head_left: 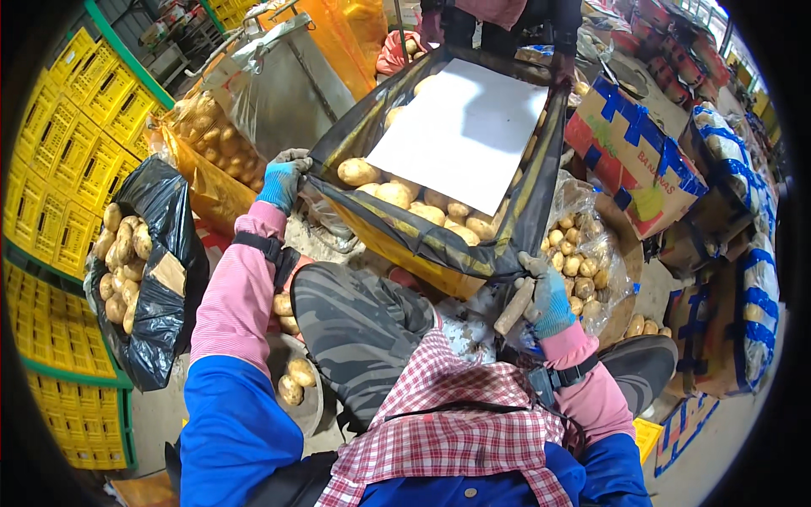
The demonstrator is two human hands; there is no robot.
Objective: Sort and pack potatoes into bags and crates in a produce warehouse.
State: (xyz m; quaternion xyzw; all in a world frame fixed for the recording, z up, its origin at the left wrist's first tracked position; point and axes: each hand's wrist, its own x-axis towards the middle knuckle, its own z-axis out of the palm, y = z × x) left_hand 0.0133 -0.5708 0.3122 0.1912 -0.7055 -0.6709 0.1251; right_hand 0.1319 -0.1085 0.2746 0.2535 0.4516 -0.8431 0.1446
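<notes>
In front of me is a yellow crate lined with dark netting and filled with potatoes. A white sheet covers much of them. My left hand, in a grey and blue glove, is closed on the liner's edge at the left corner. My right hand, gloved alike, grips the liner at the near right corner. A short tan, stick-like piece shows beside its fingers; I cannot tell whether it is held. Across the crate, another person's hand is at the far right corner.
Yellow crates are stacked at left, near a black bag of potatoes. A clear bag of small potatoes sits right of the crate. Beyond it are a taped banana carton and wrapped boxes. A bowl holds potatoes by my leg.
</notes>
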